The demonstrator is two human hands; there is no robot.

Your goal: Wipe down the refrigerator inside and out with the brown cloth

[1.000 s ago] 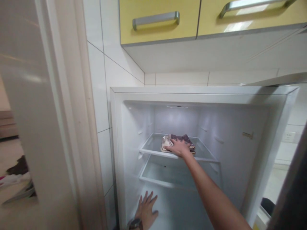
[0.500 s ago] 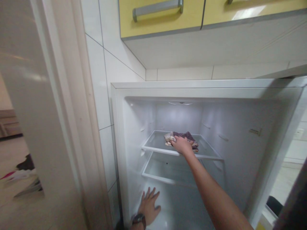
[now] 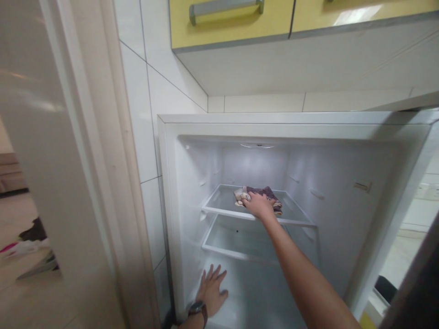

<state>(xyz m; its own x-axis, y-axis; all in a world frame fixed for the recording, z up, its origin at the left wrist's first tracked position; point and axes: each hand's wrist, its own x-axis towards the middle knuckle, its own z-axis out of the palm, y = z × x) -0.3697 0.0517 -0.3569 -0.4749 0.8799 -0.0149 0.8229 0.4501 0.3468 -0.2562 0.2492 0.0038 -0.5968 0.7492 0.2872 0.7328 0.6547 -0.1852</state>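
Note:
An open white fridge (image 3: 377, 183) fills the middle of the view, lit inside. On its upper glass shelf (image 3: 219, 203) lies a crumpled purple and cream cloth (image 3: 265, 194). My right hand (image 3: 259, 204) reaches in and presses on that cloth, fingers curled over it. Down at the fridge floor, my left hand (image 3: 213, 290) lies flat with fingers spread, a dark watch on its wrist.
A second glass shelf (image 3: 222, 240) sits below the upper one. Yellow cabinets with metal handles (image 3: 226, 7) hang above the fridge. White tiled wall (image 3: 144, 114) and a door frame stand on the left. The dark fridge door edge (image 3: 418, 283) is at the right.
My right hand has slid the cloth a little further back and right on the upper shelf. My left hand has stayed flat on the fridge floor. The view has tilted slightly down.

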